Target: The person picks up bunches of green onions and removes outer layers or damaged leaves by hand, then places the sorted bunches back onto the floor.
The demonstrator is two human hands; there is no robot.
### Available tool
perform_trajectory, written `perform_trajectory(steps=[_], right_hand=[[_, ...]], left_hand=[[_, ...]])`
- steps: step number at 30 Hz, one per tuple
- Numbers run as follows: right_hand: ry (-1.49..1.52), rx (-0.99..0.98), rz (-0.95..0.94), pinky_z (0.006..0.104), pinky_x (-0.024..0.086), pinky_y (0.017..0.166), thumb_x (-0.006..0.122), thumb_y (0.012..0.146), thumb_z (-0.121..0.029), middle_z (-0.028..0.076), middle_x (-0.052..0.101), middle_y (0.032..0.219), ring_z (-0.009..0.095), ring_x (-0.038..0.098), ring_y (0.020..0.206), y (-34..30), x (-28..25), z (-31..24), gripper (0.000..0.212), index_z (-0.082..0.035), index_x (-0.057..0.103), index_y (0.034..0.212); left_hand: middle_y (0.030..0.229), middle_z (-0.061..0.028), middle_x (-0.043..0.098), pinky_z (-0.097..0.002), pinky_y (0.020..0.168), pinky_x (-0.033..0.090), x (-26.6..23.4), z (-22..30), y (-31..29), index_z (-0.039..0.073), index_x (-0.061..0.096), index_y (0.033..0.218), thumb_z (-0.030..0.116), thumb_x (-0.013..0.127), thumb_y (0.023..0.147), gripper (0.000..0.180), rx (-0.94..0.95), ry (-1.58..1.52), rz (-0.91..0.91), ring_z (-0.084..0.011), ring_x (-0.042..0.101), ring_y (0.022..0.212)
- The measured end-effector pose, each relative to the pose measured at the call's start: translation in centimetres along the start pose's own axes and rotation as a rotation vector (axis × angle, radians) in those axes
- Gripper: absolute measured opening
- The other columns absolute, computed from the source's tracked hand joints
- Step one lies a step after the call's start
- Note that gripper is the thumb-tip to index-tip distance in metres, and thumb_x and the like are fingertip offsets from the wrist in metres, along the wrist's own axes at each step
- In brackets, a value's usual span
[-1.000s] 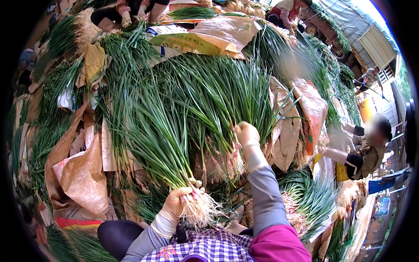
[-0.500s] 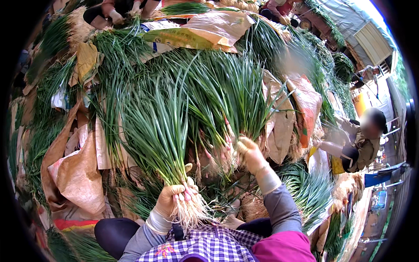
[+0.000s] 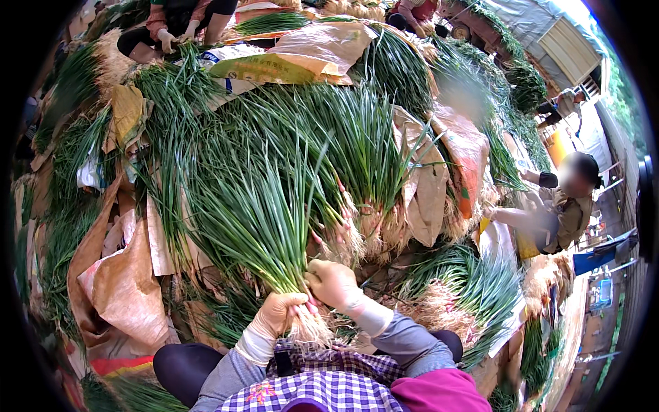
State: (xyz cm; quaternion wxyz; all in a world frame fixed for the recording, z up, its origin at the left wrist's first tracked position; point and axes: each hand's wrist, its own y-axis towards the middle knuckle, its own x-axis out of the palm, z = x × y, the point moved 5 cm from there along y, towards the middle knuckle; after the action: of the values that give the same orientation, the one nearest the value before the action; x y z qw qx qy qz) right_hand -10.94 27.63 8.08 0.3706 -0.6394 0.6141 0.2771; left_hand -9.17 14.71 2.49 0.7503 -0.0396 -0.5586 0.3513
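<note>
A bunch of spring onions [image 3: 264, 223] with long green leaves, pinkish bulbs and pale stringy roots is upright in front of my lap, its leaves fanning away from me. My left hand [image 3: 276, 313], in a pale glove, wraps round it low down, by the bulbs. My right hand [image 3: 334, 283], gloved too, is closed at the right side of the stems, just above the bulbs; its fingertips are partly hidden. Beyond the hands lies a large heap of spring onions [image 3: 364, 147], with a cluster of bulbs and roots [image 3: 345, 237] facing me.
A loose pile of spring onions [image 3: 449, 292] lies to my right. Brown woven sacks [image 3: 130, 295] spread at the left, and a tan sack [image 3: 422, 189] drapes over the heap. One co-worker [image 3: 566, 209] sits at the right; others' gloved hands [image 3: 168, 41] work at the top.
My right hand has come left and toward me, from beside the heap's bulbs onto the bunch. My left hand keeps its hold. The view has shifted slightly.
</note>
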Motion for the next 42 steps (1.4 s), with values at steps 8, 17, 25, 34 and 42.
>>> perform_trajectory(steps=[8,17,25,34,42], right_hand=[[-0.024,-0.182,-0.567,0.0380,0.049,0.080,0.060,0.081,-0.032,0.014,0.066,0.085,0.029,0.064,0.080,2.0,1.4,5.6,0.028,-0.006,0.063,0.092],[-0.461,0.642,0.533,0.0368,0.050,0.079,0.066,0.080,-0.031,0.014,0.063,0.090,0.026,0.062,0.089,12.1,-7.3,19.1,0.048,-0.007,0.050,0.118],[-0.109,0.720,0.661,0.0379,0.049,0.073,0.059,0.082,-0.032,0.012,0.067,0.090,0.029,0.064,0.084,12.3,-15.8,26.8,0.030,-0.012,0.064,0.104],[0.101,0.451,0.633,0.0266,0.050,0.066,0.067,0.077,-0.011,0.006,0.069,0.084,0.016,0.065,0.072,13.3,-13.7,24.7,0.010,-0.011,0.068,0.087],[-0.606,0.615,0.326,0.0361,0.054,0.068,0.058,0.086,-0.018,0.014,0.066,0.091,0.027,0.066,0.083,16.7,-7.8,21.1,0.022,-0.010,0.055,0.106]], left_hand=[[0.093,-0.0084,0.057,-0.0391,0.082,0.046,4.7,3.6,-3.4,0.008,0.051,0.106,0.009,0.064,0.067,0.041,0.356,-0.502,-0.522,-0.0221,0.057,0.081],[0.100,-0.0161,0.062,-0.0375,0.083,0.049,-0.8,1.0,1.3,-0.003,0.039,0.130,-0.001,0.053,0.071,0.061,0.231,-0.267,0.007,-0.0226,0.062,0.070],[0.091,-0.0059,0.056,-0.0445,0.087,0.043,1.2,2.8,-0.6,0.012,0.042,0.129,0.003,0.065,0.065,0.069,0.261,-0.322,-0.285,-0.0244,0.057,0.087],[0.100,-0.0143,0.061,-0.0527,0.091,0.044,-0.5,0.9,1.4,0.004,0.038,0.132,-0.004,0.061,0.067,0.069,0.162,-0.333,-0.095,-0.0335,0.059,0.098],[0.094,-0.0119,0.059,-0.0432,0.084,0.047,0.6,1.9,0.7,0.006,0.041,0.130,-0.001,0.062,0.066,0.067,0.185,-0.312,-0.145,-0.0313,0.059,0.089]])
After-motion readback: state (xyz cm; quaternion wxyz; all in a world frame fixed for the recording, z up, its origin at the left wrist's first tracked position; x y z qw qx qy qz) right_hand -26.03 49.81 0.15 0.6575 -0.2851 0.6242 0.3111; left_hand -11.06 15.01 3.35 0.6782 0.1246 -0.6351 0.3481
